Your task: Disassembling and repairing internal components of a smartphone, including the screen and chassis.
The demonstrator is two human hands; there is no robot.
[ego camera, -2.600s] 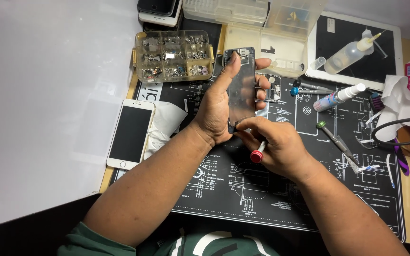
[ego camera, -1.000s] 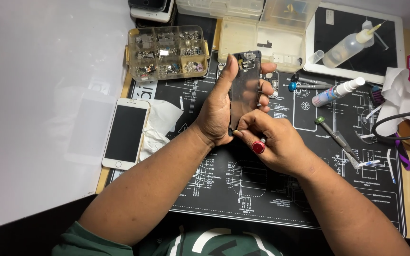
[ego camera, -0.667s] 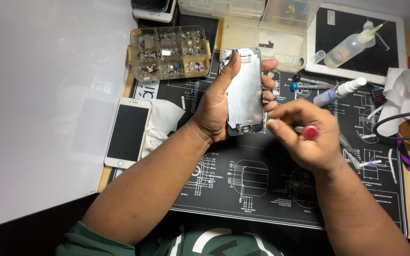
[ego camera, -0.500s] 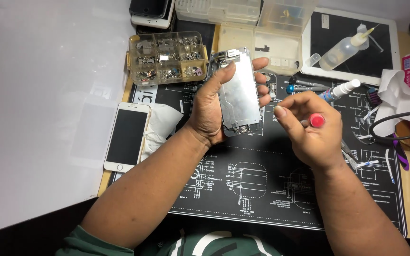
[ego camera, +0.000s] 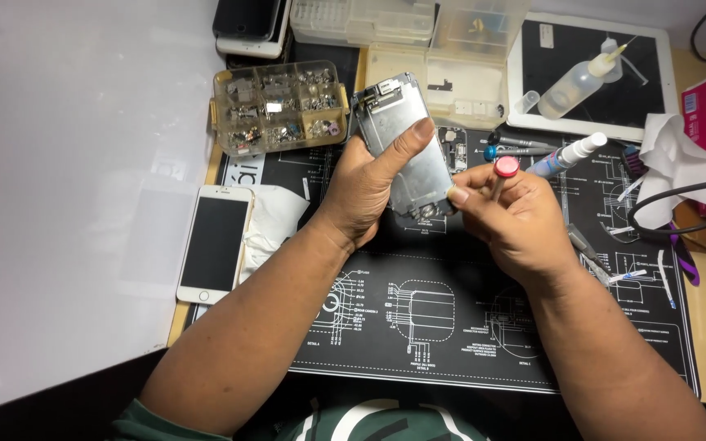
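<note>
Head view, centre of the frame: the left hand [ego camera: 369,184] wraps its fingers around a phone display assembly [ego camera: 406,147], metal back plate up, thumb pressed across it, held above the black mat [ego camera: 418,327]. The right hand [ego camera: 516,216] pinches a red-capped screwdriver [ego camera: 502,173] at the panel's lower edge. Thin, light and stiff, that panel probably cracks if flexed; gripping the long edges looks safest.

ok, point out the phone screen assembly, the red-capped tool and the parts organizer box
phone screen assembly [ego camera: 402,139], head view, bare metal backplate
red-capped tool [ego camera: 506,167], head view, red cap
parts organizer box [ego camera: 279,106], head view, middle compartments
</note>
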